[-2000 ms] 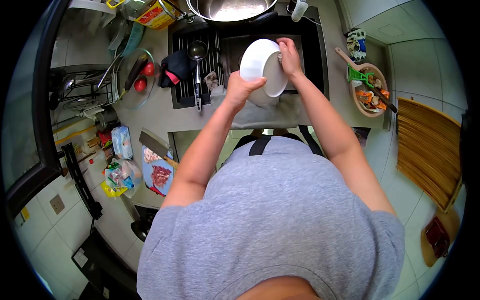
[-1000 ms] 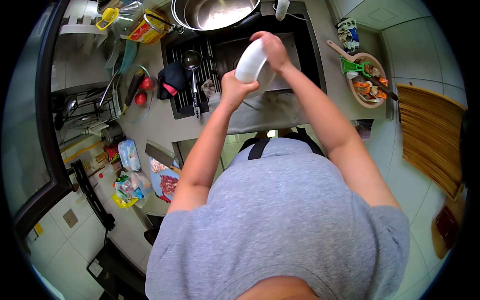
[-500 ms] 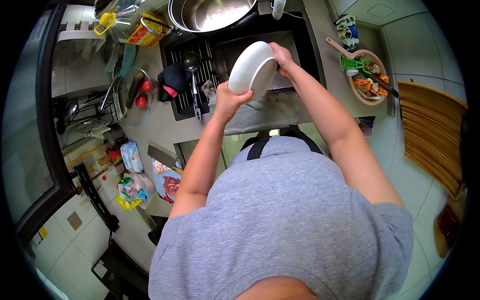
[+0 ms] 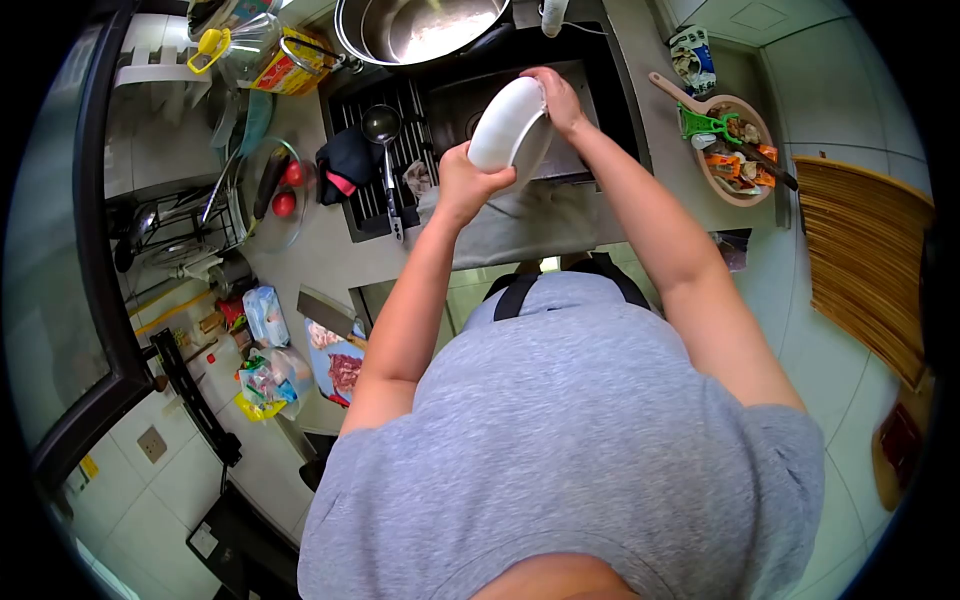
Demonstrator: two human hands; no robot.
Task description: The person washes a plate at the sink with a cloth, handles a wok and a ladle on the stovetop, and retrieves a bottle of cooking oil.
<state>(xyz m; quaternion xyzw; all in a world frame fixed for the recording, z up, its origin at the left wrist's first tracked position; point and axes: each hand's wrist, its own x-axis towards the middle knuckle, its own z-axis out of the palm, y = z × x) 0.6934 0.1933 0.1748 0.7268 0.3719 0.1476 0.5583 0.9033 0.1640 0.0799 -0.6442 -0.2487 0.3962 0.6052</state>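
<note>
Both hands hold a white plate (image 4: 505, 125), deep and steeply tilted, over the dark sink (image 4: 455, 105). My left hand (image 4: 468, 185) grips its near left edge, with the thumb lying across the lower rim. Fingers of my right hand (image 4: 560, 103) are wrapped over the far right edge, and some of them are hidden behind it. Left of the sink basin, a ladle (image 4: 381, 124) lies on a black drying rack (image 4: 355, 100). A grey cloth (image 4: 520, 228) hangs over the counter's front edge just below the plate.
A large metal pot (image 4: 350, 28) stands behind the sink. On the right sits a pink basket (image 4: 765, 190) of scraps with a green peeler (image 4: 708, 124). At left are a glass bowl (image 4: 300, 225) with red vegetables, a cleaver (image 4: 325, 310) and meat (image 4: 345, 372) on a board.
The plate has turned more edge-on and shifted slightly. My right hand has slid up and left along its rim, and my left hand has moved a little right.
</note>
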